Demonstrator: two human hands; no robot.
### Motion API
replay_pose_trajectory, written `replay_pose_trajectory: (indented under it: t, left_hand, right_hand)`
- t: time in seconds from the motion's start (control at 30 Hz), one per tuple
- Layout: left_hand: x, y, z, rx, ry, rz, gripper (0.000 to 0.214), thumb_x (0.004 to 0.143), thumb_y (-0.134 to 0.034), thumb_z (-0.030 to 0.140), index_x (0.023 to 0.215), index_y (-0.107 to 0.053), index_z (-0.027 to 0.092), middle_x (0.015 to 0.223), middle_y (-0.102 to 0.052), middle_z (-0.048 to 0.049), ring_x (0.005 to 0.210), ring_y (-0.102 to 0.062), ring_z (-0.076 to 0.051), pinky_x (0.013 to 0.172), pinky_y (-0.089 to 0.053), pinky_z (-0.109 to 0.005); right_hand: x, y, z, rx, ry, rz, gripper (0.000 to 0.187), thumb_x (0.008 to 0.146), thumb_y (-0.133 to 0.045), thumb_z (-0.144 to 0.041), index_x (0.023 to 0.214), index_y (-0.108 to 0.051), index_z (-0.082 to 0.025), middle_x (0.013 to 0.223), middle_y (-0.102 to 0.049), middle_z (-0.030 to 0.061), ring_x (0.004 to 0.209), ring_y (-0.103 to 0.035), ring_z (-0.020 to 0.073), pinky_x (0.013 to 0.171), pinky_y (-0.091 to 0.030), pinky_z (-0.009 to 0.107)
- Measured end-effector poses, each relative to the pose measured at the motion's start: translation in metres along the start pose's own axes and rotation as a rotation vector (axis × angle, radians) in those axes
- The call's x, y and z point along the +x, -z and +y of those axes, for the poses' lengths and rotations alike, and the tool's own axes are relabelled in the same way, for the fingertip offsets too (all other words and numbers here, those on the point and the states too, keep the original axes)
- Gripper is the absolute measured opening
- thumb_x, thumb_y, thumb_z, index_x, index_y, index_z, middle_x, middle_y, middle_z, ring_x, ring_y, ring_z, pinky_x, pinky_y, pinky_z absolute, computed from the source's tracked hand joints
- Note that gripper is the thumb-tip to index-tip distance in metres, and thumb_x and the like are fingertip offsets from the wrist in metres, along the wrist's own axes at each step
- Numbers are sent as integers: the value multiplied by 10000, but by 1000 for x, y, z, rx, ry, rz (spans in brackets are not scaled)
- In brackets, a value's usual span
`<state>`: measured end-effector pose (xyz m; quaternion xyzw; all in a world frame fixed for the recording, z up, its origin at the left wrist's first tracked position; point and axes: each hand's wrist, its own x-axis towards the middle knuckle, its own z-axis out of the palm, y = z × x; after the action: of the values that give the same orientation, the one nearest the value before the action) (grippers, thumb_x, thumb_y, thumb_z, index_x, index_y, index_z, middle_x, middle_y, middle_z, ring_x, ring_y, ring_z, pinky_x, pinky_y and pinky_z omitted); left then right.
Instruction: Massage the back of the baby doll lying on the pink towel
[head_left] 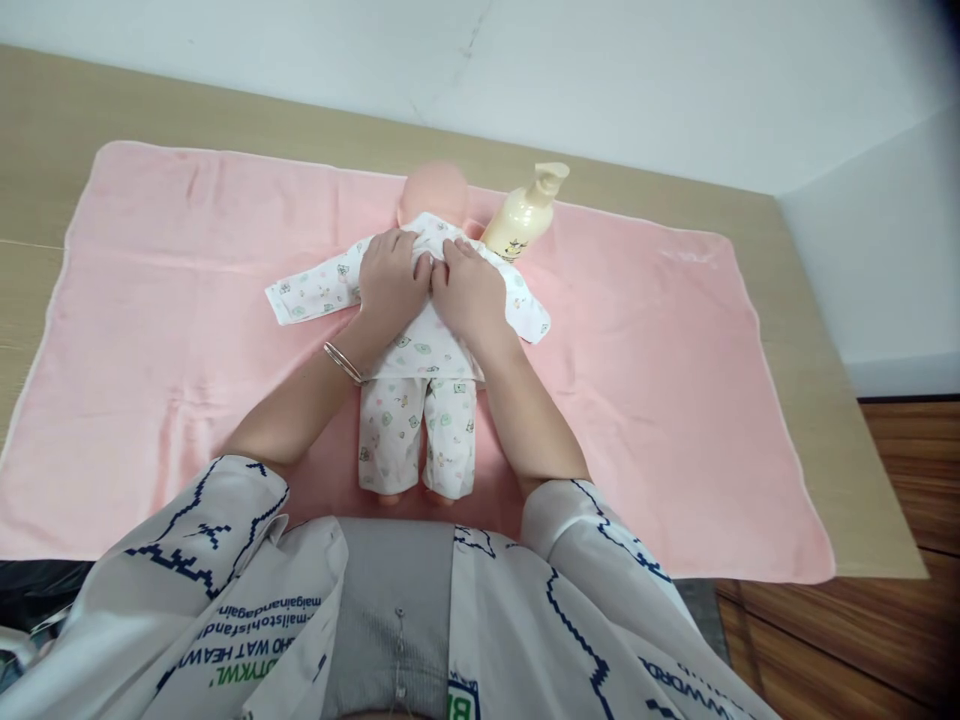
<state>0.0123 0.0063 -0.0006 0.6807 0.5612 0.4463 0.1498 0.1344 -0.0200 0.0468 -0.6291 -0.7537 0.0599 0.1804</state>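
The baby doll (429, 325) lies with a pink blanket (652, 400) beneath it. On the doll's torso rest the left hand (394, 275) and the right hand (471, 290), fingers bent against its printed shirt (420, 352) (whether they pinch the cloth, I cannot tell). A cream pump bottle (519, 220) is right of the doll's head.

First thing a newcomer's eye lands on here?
Probably the doll, dressed in printed white, lying mid-picture with the left hand and right hand side by side on its upper chest. Next, the big pink blanket spread under it across most of the table. Then the pale yellow pump bottle, just right of the doll's head in the picture.
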Motion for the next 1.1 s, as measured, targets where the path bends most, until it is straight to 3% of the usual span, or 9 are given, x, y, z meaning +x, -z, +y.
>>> replay_pose_trajectory:
  t: [0.2,0.3,0.5,0.63,0.73,0.83,0.93,1.03,1.1]
  left_hand:
    - [5,-2,-6,-18,-50,-46,367,894,-511,480,1158,-604,242,1323,-591,-103,1344,-444,-313,1224,-213,-535]
    - [3,-1,-2,-33,-65,-67,331,902,-501,456,1110,-628,232,1289,-613,-111,1322,-473,-311,1211,-249,-533]
    - [-2,0,-2,-87,-7,11,330,886,-521,501,1048,-633,237,1229,-636,-117,1277,-505,-311,1195,-308,-493]
    - [1,0,-7,-96,8,-5,426,864,-531,556,1108,-611,217,1296,-596,-135,1331,-443,-340,1219,-242,-530]
    - [4,-1,-8,-62,-22,-43,437,863,-531,549,1145,-603,224,1348,-569,-127,1355,-417,-345,1224,-207,-548]
    - [7,0,-5,-32,-83,-104,405,895,-482,514,1166,-590,232,1344,-572,-119,1348,-431,-336,1218,-206,-556]
    - [6,3,4,14,-88,-122,370,938,-406,459,1117,-597,197,1265,-600,-153,1290,-483,-334,1174,-287,-546]
    - [2,5,11,110,-51,-101,332,957,-377,410,1018,-609,181,1167,-620,-168,1220,-521,-337,1111,-362,-533]
    - [-1,5,13,167,-23,-82,328,962,-384,418,1002,-608,181,1148,-621,-159,1211,-526,-325,1099,-384,-507]
  right_hand:
    - [17,-5,27,19,101,-104,559,976,-351,-265,1487,-312,-42,1569,-286,160,1481,-222,272,1240,-192,473]
    - [14,-5,25,18,129,-85,541,967,-342,-250,1467,-352,-45,1547,-334,163,1464,-267,276,1232,-219,475]
    - [-2,3,3,12,25,-3,440,963,-338,-233,1332,-524,-81,1401,-524,181,1350,-450,326,1098,-420,499]
    - [5,0,11,6,40,-47,499,969,-348,-244,1420,-429,-46,1492,-421,175,1419,-359,298,1176,-340,462]
    - [13,-5,25,15,114,-82,539,969,-343,-270,1475,-356,-83,1556,-331,123,1469,-262,262,1226,-244,471]
    - [15,-6,27,2,147,-87,553,954,-341,-245,1483,-344,-88,1568,-307,109,1475,-245,260,1231,-226,473]
    - [7,0,13,-22,108,-58,509,954,-339,-205,1437,-417,-67,1517,-395,143,1433,-332,284,1194,-306,455]
    - [-4,8,-5,-47,28,-15,418,994,-308,-229,1304,-550,-86,1366,-554,176,1287,-507,314,1057,-452,455]
    - [-7,11,-10,-59,-5,-11,394,1005,-302,-235,1229,-595,-98,1293,-602,183,1211,-563,325,992,-487,461]
